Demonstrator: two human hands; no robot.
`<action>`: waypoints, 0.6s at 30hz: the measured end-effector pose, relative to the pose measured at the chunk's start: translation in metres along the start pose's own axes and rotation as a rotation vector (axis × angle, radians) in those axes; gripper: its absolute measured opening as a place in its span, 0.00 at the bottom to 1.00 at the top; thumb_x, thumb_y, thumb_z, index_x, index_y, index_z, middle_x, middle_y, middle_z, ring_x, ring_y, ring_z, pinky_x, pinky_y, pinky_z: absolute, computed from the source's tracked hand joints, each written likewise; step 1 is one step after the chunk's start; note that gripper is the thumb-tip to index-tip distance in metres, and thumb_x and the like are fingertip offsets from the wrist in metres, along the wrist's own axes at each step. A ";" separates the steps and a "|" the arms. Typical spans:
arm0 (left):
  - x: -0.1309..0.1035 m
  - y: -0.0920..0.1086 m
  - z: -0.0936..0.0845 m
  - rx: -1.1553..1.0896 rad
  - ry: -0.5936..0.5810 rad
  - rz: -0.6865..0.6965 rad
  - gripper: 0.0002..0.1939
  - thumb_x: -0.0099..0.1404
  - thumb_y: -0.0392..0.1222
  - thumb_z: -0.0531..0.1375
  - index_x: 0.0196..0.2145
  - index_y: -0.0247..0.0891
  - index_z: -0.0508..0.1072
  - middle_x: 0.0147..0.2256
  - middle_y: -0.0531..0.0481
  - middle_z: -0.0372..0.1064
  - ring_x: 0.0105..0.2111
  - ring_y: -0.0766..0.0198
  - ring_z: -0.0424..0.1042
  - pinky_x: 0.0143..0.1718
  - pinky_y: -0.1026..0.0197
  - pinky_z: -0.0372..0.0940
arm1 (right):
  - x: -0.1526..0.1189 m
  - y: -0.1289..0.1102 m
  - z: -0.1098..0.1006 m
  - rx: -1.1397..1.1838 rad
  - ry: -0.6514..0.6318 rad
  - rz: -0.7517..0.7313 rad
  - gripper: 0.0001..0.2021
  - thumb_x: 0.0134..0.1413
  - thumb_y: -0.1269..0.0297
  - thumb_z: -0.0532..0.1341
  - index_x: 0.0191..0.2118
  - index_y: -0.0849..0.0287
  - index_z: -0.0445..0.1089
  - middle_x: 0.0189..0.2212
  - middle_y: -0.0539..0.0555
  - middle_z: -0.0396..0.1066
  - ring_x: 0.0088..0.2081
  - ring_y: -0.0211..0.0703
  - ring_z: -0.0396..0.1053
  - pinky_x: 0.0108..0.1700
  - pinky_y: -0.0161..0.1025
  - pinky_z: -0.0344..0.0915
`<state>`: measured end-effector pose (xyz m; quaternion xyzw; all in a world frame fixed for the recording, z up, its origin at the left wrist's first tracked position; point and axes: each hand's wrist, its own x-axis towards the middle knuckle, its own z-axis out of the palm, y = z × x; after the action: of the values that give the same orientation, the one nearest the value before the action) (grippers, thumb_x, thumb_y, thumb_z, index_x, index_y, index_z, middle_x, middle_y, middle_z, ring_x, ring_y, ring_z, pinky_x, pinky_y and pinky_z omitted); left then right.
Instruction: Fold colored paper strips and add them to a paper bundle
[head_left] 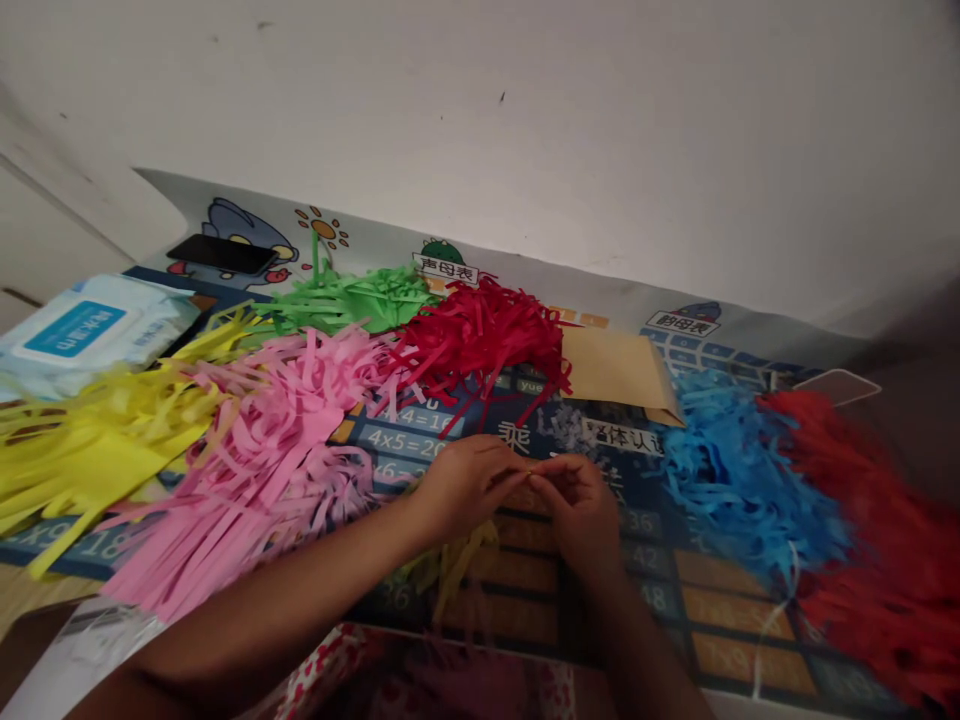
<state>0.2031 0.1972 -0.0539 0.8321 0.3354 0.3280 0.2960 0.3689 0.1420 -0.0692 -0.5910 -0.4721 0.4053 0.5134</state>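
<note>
My left hand and my right hand meet fingertip to fingertip above the middle of the mat. Both are closed in a pinch. Something tiny and yellowish shows between the fingertips, too small to name. Under my left wrist lie some yellow paper strips. Just beyond the hands is a crimson bundle of shredded paper strips, and beside it a brown paper envelope. A small pile of greyish bits lies close to my right hand.
Fringed paper in pink, yellow and green covers the left side. Blue and red bundles lie right. A wipes pack and a dark phone stand back left, near the wall.
</note>
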 end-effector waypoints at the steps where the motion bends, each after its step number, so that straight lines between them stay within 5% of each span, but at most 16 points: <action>1: -0.001 -0.001 0.001 0.026 -0.010 0.007 0.07 0.66 0.38 0.59 0.40 0.38 0.77 0.32 0.49 0.77 0.33 0.62 0.73 0.35 0.63 0.64 | -0.001 0.000 -0.001 -0.049 0.000 -0.027 0.07 0.51 0.61 0.67 0.34 0.55 0.70 0.31 0.51 0.74 0.34 0.43 0.72 0.38 0.39 0.69; 5: -0.004 -0.005 0.002 -0.022 0.001 -0.064 0.06 0.66 0.41 0.60 0.36 0.39 0.77 0.30 0.51 0.75 0.31 0.65 0.73 0.33 0.65 0.64 | -0.004 -0.002 -0.002 -0.225 -0.010 -0.155 0.05 0.55 0.61 0.63 0.35 0.55 0.71 0.33 0.53 0.74 0.36 0.45 0.72 0.40 0.41 0.68; 12: -0.003 -0.003 0.000 0.025 -0.078 0.087 0.12 0.69 0.36 0.54 0.46 0.39 0.75 0.38 0.48 0.77 0.37 0.61 0.74 0.39 0.62 0.66 | 0.001 0.002 -0.004 -0.533 -0.028 -0.436 0.03 0.59 0.64 0.58 0.38 0.54 0.68 0.34 0.52 0.73 0.38 0.46 0.69 0.44 0.45 0.62; 18: -0.008 -0.001 0.002 0.064 -0.136 -0.104 0.05 0.66 0.35 0.58 0.40 0.38 0.72 0.36 0.50 0.76 0.36 0.59 0.75 0.37 0.61 0.66 | 0.003 0.004 -0.005 -0.619 -0.120 -0.504 0.05 0.60 0.65 0.56 0.41 0.55 0.66 0.35 0.53 0.73 0.39 0.47 0.69 0.48 0.48 0.57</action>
<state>0.1993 0.1916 -0.0586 0.8430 0.3675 0.2439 0.3079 0.3754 0.1435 -0.0722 -0.5586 -0.7311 0.1393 0.3661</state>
